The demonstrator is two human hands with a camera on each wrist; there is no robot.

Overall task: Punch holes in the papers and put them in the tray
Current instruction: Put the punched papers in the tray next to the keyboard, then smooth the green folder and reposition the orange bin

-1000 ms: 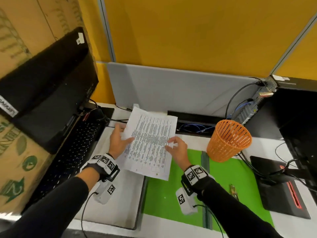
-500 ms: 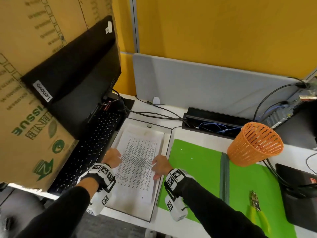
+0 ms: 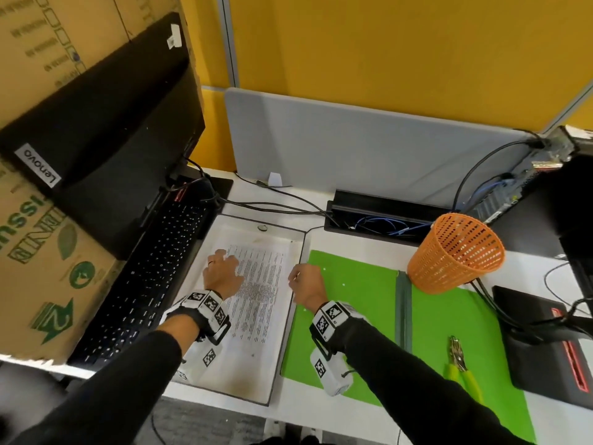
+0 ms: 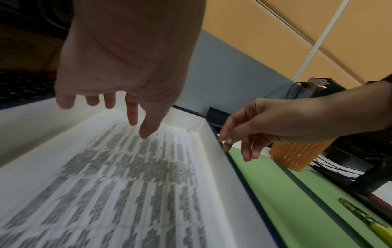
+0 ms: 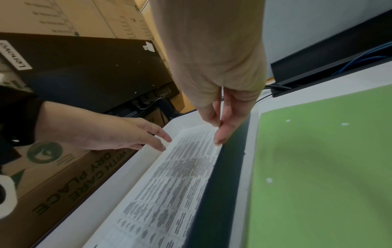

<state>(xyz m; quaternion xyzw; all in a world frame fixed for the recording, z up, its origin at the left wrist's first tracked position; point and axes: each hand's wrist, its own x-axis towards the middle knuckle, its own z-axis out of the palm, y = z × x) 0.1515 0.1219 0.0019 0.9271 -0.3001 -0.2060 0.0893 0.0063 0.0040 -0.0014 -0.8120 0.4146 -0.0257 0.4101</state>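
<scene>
The papers [image 3: 256, 293] are lying flat in the white tray [image 3: 285, 345], left of middle in the head view. The left hand [image 3: 221, 274] is hovering over them, fingers spread loose, holding nothing. The right hand [image 3: 306, 285] is hanging at the tray's right edge — fingers loose, also holding nothing. I think the putting-in step is finishing — next, both hands should be pulling away.

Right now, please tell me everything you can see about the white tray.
The tray is a shallow white rectangle with a dark outer rim, probably plastic, flat on the desk between the keyboard and the green mat. Printed paper lies inside. The left hand hovers above; the right hand is at its right rim.
</scene>
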